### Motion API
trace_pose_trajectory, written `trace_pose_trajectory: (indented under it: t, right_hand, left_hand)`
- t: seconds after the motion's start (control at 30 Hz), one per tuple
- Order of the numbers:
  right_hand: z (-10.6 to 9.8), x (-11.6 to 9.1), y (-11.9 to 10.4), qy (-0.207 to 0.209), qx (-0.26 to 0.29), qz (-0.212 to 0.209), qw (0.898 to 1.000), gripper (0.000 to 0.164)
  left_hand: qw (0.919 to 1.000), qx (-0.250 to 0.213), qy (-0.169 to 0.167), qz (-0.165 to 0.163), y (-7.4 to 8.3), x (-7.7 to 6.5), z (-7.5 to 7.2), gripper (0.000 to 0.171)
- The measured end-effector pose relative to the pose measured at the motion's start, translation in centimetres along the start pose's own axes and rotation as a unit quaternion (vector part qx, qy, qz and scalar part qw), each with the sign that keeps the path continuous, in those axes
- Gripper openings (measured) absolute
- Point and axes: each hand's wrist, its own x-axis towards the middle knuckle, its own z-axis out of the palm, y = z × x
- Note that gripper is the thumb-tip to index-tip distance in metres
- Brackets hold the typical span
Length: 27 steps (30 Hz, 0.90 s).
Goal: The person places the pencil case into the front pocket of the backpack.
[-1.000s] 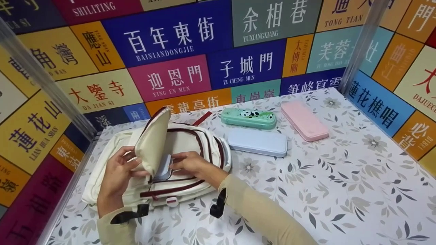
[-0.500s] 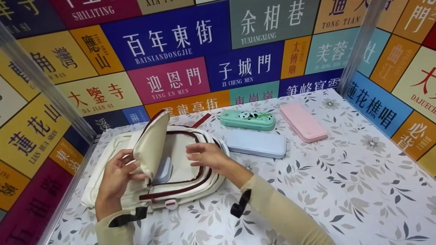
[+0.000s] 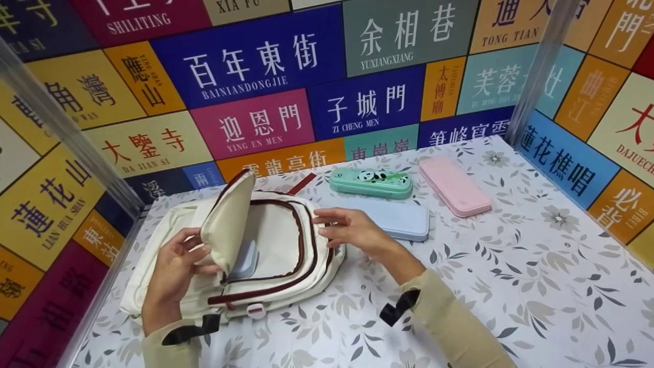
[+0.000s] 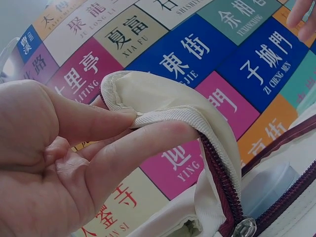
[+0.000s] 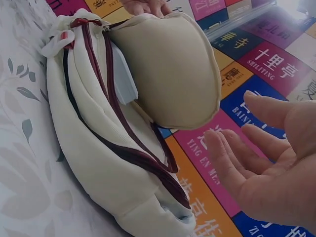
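Observation:
A cream backpack (image 3: 276, 235) with dark red zips lies on the table, its front pocket unzipped. My left hand (image 3: 171, 273) pinches the edge of the raised pocket flap (image 3: 232, 225) between thumb and fingers, as the left wrist view shows up close. Inside the pocket sits a pale blue case (image 3: 246, 259), partly hidden behind the flap; its end also shows in the right wrist view. Over the bag's right end hovers my right hand (image 3: 357, 235), fingers loosely spread and holding nothing. Behind that hand lies a light blue pencil case (image 3: 403, 217), partly covered by it.
A mint green pencil case (image 3: 370, 183) with a panda picture lies at the back, and a pink pencil case (image 3: 454, 186) to its right. Printed sign walls (image 3: 265, 56) enclose the floral-covered table (image 3: 490, 286) at the back and sides.
My right hand has let go of the pale blue case in the pocket and drawn back to the right, out past the pocket opening. The left hand keeps the flap raised.

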Motion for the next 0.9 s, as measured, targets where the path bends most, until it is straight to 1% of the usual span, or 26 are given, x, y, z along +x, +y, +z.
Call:
trace_pose_trajectory:
  t: [0.07,0.23,0.3,0.4,0.47,0.67,0.9]
  right_hand:
    - [-0.5,-0.3,-0.1,-0.011,-0.021,-0.014,1.000,0.055]
    - [-1.7,-0.6,0.1,-0.025,-0.070,-0.044,0.996,0.058]
    - [-2.5,-0.7,0.2,-0.017,-0.096,-0.052,0.994,0.060]
    - [-4.0,-0.7,0.3,-0.002,-0.114,-0.054,0.992,0.062]
    - [-5.0,-0.8,0.4,0.010,-0.112,-0.056,0.992,0.063]
    - [-7.6,-1.3,0.2,0.026,-0.078,-0.064,0.995,0.065]
    - [-10.7,-2.5,-0.1,0.056,-0.072,-0.060,0.994,0.067]
  left_hand:
    - [1.0000,0.000,-0.003,0.000,0.0,0.0,0.0,0.032]
    - [0.9999,0.006,0.009,-0.011,0.0,0.0,0.1,0.032]
    - [0.9998,0.007,0.014,-0.016,0.0,0.0,0.1,0.033]
    - [0.9997,0.009,0.014,-0.018,0.0,0.0,0.1,0.033]
    - [0.9996,0.011,0.014,-0.020,0.0,0.0,0.2,0.033]
    - [0.9993,0.025,0.017,-0.021,0.0,-0.1,0.2,0.032]
    - [0.9992,0.030,0.015,-0.019,-0.1,0.0,0.2,0.029]
